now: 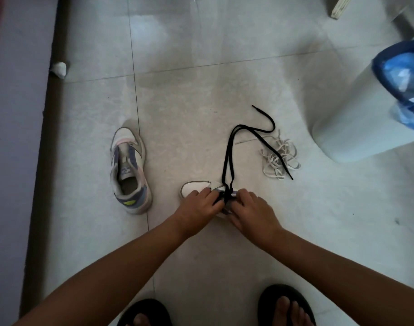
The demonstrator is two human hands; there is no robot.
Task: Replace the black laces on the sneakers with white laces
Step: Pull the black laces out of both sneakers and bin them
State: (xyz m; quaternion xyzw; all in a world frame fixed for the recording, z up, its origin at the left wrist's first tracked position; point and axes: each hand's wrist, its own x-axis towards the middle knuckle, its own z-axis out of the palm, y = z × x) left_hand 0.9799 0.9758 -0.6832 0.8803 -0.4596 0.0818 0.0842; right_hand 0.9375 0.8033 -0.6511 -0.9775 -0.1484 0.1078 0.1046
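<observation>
Sneakers: we work one sneaker [196,187] on the floor [201,90] between our hands; the other sneaker [130,171] lies apart toward the floor's left edge, its eyelets already bare.
Left hand [201,203]: we pinch the black lace [227,156] at the eyelets, fingers curled over the upper.
Right hand [252,207]: we press down on the same shoe, fingers bent; whether it grips the lace we cannot tell.
Black lace: flat woven band, matte, its two tails trailing away from us, one crossing the white pile.
White laces [280,157]: flat, pale, limp, heaped in a loose tangle toward the floor's right edge, near the bin [356,118].
Floor: glossy tile, smooth, low friction.
Risk, tangle: we judge the black tail may drag the white heap along when we pull, since the two overlap.
Risk, slip: the shoe may skate on the tile if our holding hand eases.
Risk, snag: a hard tug could jam the tip in an eyelet.
</observation>
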